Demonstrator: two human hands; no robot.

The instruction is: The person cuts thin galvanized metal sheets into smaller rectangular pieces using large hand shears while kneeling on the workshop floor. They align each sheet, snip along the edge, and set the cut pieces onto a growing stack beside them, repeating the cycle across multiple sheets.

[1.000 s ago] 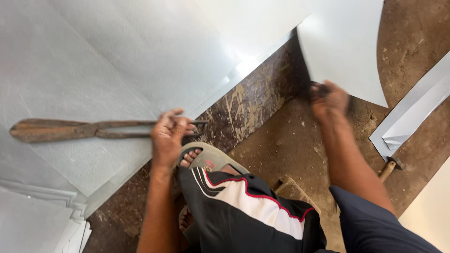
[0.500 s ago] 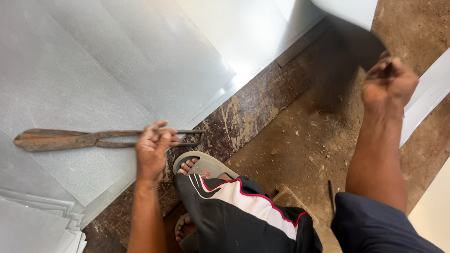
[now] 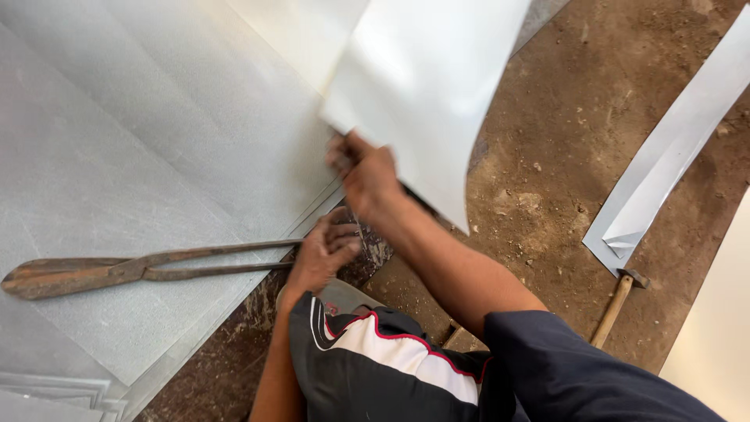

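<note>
Gripping the handles of long rusty tin snips [image 3: 117, 270], the left hand [image 3: 324, 252] has its fingers closed; blades point to 9 o'clock across the grey sheet metal [image 3: 141, 141]. Right hand [image 3: 367, 176] pinches a cut white metal piece [image 3: 426, 86] raised at 12 o'clock. Hammer [image 3: 613, 309] lies at 4 o'clock on the dirt floor [image 3: 562, 156].

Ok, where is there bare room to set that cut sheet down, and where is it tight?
Bare dirt floor lies free between the lifted cut sheet in the right hand and the folded strip with the hammer. The flat sheet above the shears is bare too. It is crowded around the left hand on the shear handles.
</note>
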